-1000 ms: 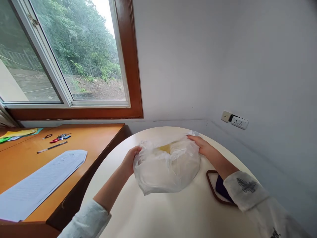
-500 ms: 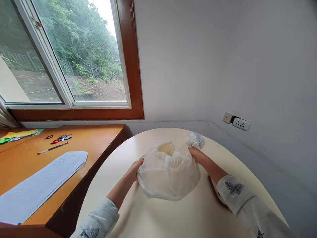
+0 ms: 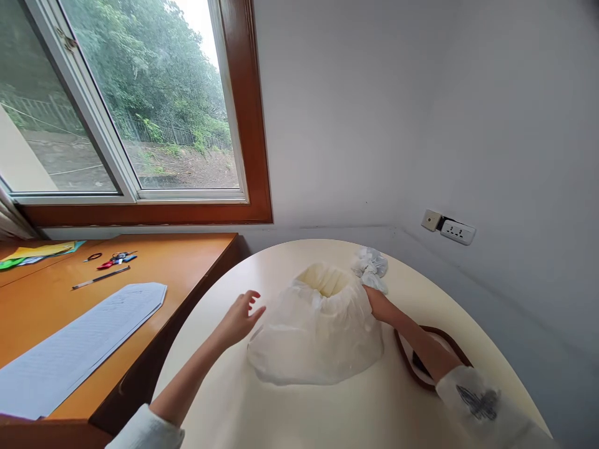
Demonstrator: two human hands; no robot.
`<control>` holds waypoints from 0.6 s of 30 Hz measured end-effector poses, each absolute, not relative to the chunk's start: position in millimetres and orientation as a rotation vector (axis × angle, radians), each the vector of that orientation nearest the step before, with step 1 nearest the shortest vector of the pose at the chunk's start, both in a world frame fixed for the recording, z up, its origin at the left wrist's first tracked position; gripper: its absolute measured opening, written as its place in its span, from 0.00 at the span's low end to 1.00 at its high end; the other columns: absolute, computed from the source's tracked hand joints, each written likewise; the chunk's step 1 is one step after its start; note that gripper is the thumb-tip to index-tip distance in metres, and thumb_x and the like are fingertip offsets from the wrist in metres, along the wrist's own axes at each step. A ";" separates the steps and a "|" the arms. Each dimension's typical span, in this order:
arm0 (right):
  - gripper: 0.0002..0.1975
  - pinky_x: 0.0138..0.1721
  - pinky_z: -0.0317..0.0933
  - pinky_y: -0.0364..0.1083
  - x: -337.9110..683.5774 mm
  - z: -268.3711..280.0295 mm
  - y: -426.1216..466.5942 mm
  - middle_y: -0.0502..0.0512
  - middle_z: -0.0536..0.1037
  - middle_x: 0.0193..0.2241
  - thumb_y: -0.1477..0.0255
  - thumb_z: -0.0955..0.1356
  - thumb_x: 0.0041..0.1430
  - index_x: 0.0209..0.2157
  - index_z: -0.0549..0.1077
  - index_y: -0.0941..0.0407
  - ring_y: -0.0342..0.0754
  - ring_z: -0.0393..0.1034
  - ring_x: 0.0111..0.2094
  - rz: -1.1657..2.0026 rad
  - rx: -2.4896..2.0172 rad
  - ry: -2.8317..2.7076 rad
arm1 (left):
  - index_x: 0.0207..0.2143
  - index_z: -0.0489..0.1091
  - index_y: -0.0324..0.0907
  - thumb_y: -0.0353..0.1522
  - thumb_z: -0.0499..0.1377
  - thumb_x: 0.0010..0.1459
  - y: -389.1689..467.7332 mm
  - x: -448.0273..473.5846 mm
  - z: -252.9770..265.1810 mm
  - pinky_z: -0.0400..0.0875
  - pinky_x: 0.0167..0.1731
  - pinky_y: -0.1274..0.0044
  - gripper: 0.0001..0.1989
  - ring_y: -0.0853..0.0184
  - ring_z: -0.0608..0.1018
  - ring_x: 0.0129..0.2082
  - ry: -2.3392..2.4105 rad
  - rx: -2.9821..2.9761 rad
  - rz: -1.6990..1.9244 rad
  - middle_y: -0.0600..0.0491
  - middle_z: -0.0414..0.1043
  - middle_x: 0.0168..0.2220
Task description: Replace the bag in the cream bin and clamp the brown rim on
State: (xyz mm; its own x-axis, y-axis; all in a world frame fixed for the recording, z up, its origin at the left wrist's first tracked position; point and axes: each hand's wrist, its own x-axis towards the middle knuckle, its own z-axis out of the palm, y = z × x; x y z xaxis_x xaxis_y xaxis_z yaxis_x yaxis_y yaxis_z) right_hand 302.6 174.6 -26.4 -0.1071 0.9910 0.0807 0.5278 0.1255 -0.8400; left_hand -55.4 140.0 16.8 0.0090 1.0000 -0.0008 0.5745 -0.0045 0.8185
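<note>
A thin white translucent plastic bag stands on the round cream table, its lower edge spread out on the tabletop. A round opening shows at its top, with a pale yellowish inside. Whether a container stands under the plastic cannot be made out. To the left of the bag my left hand is in the air, fingers apart and curved, holding nothing. My right hand is against the bag's right side; its fingers are hidden behind the plastic. Just beyond it lies a crumpled, knotted plastic bag.
Under my right forearm lies a brown-rimmed object with a dark part inside. A wooden desk at left bears paper sheets, a pen, keys and coloured papers. A wall socket is at right.
My left hand has let go of the bag's left side and moved away to the left, opening. The bag's lower edge has spread wider. My right hand has shifted slightly right and down.
</note>
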 end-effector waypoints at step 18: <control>0.25 0.43 0.62 0.52 268.1 -38.0 123.3 0.57 0.74 0.42 0.61 0.71 0.44 0.44 0.67 0.53 0.56 0.68 0.42 0.959 -1.293 -1.478 | 0.21 0.56 0.43 0.38 0.50 0.54 104.5 17.2 -22.3 0.58 0.28 0.75 0.12 0.65 0.66 0.26 1.423 2.138 0.729 0.53 0.66 0.25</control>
